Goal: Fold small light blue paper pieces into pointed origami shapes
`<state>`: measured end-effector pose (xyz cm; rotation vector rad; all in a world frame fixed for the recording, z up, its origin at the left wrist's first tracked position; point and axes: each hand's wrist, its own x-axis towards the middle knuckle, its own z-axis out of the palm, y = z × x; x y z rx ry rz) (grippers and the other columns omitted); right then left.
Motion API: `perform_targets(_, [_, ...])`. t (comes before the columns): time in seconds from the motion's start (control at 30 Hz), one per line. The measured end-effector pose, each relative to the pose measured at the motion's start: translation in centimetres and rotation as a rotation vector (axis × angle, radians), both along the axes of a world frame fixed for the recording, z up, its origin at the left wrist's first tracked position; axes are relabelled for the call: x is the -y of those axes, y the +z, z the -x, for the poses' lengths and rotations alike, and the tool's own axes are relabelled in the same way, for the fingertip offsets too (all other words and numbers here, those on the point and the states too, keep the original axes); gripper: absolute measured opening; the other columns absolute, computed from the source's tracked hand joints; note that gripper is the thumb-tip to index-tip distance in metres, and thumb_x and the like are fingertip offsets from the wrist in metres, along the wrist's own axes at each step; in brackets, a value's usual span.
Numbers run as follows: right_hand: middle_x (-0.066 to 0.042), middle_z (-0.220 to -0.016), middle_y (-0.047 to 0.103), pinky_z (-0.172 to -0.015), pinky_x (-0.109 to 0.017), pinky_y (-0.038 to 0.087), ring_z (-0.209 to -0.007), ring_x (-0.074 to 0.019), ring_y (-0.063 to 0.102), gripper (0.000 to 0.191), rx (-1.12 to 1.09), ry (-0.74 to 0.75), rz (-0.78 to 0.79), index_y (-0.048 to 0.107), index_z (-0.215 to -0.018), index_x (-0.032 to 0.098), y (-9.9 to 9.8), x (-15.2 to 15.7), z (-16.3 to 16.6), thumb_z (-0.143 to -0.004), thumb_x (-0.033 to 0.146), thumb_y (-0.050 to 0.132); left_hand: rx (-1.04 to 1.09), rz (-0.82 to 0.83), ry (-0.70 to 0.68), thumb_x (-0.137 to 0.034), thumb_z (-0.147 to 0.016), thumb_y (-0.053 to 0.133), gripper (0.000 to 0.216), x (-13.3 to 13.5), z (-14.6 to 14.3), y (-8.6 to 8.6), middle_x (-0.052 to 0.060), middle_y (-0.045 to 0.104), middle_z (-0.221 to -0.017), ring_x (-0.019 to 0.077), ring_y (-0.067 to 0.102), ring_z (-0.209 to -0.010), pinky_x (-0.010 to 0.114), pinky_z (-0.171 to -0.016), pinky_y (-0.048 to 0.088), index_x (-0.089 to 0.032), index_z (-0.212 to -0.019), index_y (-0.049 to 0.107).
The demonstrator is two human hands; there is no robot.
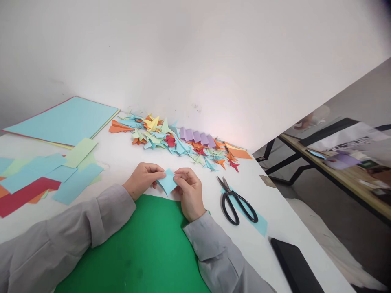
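A small light-blue square of paper (168, 183), creased down its middle, is held up between my two hands. My left hand (146, 177) pinches its left corner with thumb and fingers. On the other side, my right hand (190, 191) grips the right corner the same way. Both hands hover over the far edge of a green mat (140, 244). Beyond them lies a long heap of folded paper pieces (161, 136) in blue, green, orange, red and yellow, with a row of purple folded paper (197, 136) on top.
Black-handled scissors (235, 203) rest partly on a blue paper strip (259, 224) to the right. A black phone-like slab (295, 264) lies nearer. Loose coloured paper strips (64, 173) and large stacked sheets (65, 120) are at left. A white wall stands behind; another table (339, 171) is beyond the right edge.
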<state>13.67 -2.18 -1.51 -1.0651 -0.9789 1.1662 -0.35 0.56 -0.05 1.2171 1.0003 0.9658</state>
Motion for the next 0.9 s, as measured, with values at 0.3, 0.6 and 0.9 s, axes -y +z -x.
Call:
perform_targets(0.3, [0.003, -0.057, 0.056, -0.042, -0.023, 0.038, -0.044, -0.0098, 0.045, 0.007, 0.113, -0.093, 0.014, 0.063, -0.066, 0.018, -0.04, -0.09, 0.09, -0.064, 0.021, 0.056, 0.128, -0.006, -0.048, -0.023, -0.066, 0.058, 0.028, -0.01, -0.06, -0.16, 0.005, 0.059, -0.081, 0.0108, 0.055, -0.058, 0.025, -0.053, 0.047, -0.015, -0.091, 0.068])
perform_targets(0.6, [0.004, -0.054, 0.056, -0.040, -0.024, 0.037, -0.040, -0.0093, 0.043, 0.009, 0.141, -0.146, 0.034, 0.064, -0.067, 0.019, 0.06, -0.15, 0.11, -0.064, 0.021, 0.056, -0.031, -0.221, -0.119, -0.028, -0.068, 0.060, 0.020, 0.36, -0.25, 0.04, 0.005, 0.056, -0.079, 0.0102, 0.054, -0.056, 0.024, -0.053, 0.047, -0.015, -0.079, 0.071])
perform_targets(0.9, [0.003, -0.057, 0.058, -0.042, -0.024, 0.036, -0.040, -0.0097, 0.047, 0.016, 0.135, -0.057, 0.057, 0.066, -0.072, 0.019, -0.18, -0.21, -0.06, -0.064, 0.019, 0.052, -0.078, -0.120, -0.098, -0.014, -0.060, 0.058, 0.020, 0.20, -0.28, -0.02, 0.001, 0.059, -0.074, 0.0087, 0.053, -0.051, 0.024, -0.052, 0.044, -0.014, -0.078, 0.066])
